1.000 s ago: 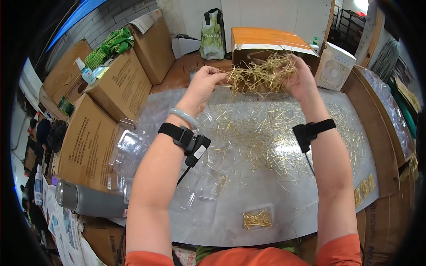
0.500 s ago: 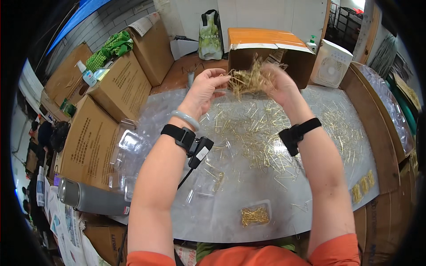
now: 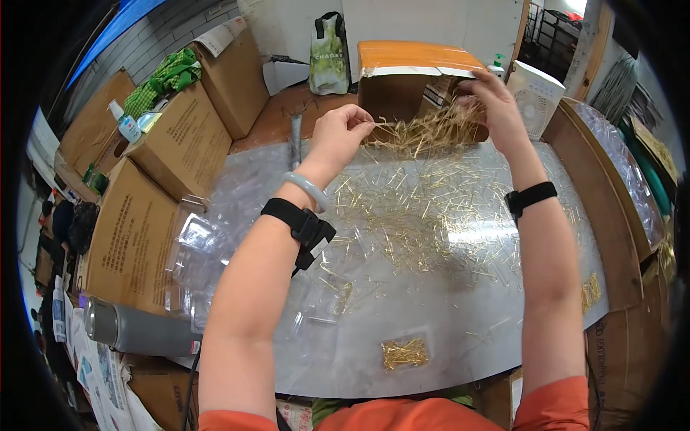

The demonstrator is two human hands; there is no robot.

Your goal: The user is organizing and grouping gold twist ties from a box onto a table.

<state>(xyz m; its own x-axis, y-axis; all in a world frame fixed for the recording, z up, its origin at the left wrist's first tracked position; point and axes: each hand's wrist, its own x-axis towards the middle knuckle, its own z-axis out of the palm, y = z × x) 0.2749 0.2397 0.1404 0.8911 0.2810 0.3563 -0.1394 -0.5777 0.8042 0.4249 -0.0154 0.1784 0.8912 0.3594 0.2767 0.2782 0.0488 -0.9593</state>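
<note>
A loose, tangled bunch of thin gold wire hooks hangs stretched between my two hands above the far part of the table. My left hand pinches the bunch's left end between thumb and fingertips. At its right end, my right hand is closed on the bunch, its fingers partly blurred. Many similar hooks lie scattered over the grey tabletop below. Near the front edge stands a small clear tray filled with gold hooks.
An open carton with an orange top stands behind the bunch, beside a white fan. Clear plastic boxes pile up at left, near brown cartons and a grey bottle. A cardboard wall borders the right side.
My right hand has moved to the right, away from my left hand. The bunch between them has spread wider and thinner. The whole view has shifted slightly.
</note>
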